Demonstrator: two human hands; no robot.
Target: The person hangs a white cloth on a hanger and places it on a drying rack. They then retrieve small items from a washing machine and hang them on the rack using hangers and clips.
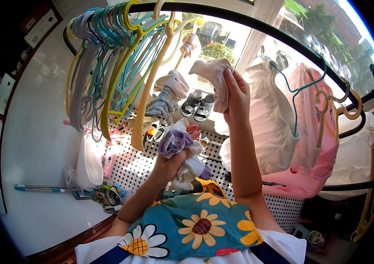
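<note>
My right hand (238,92) is raised under the rack's bar, its thumb and fingers pinching a pale, textured sock (215,77) that droops to the left. Lower down, my left hand (173,163) is closed around a bunch of white and purple socks (176,143), some hanging below the fingers. Just beyond, a pale checked sock (176,83) and a grey sock (163,103) hang near a yellow wooden hanger (155,79). A small pinkish item (189,45) hangs farther back.
Many plastic hangers (121,66) crowd the left of the black curved rack bar (222,18). White clothing (268,119) and a pink garment (314,167) hang at the right. Dark sandals (198,105) stand by the window. A white tub (89,158) leans at the left.
</note>
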